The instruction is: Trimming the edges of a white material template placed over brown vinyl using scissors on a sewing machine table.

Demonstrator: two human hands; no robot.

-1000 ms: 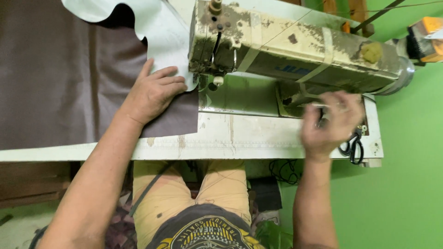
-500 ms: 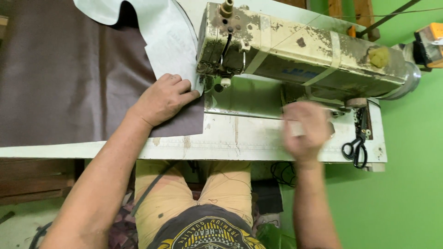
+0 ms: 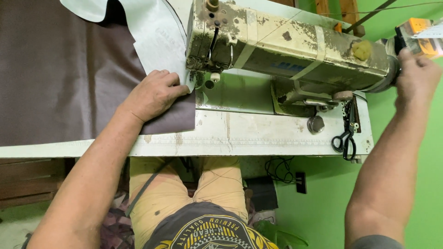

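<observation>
A worn cream sewing machine [image 3: 286,44] stands on a white table [image 3: 258,138]. Dark brown leather-like material [image 3: 60,78] covers the table's left side, with a pale lining piece [image 3: 154,39] lying on it and running up to the needle area. My left hand [image 3: 154,94] lies flat on the material just left of the presser foot, fingers together, pressing it down. My right hand [image 3: 417,74] is up at the machine's right end, cupped against the handwheel, which it mostly hides.
Black scissors [image 3: 345,140] lie near the table's right edge, beside a round metal knob [image 3: 315,124]. An orange-yellow object [image 3: 422,34] sits beyond the machine at top right. Green floor [image 3: 323,203], cables and my knees show below the table.
My right hand has left the table in front of the machine base and risen right to the handwheel. My left hand has stayed on the material by the needle.
</observation>
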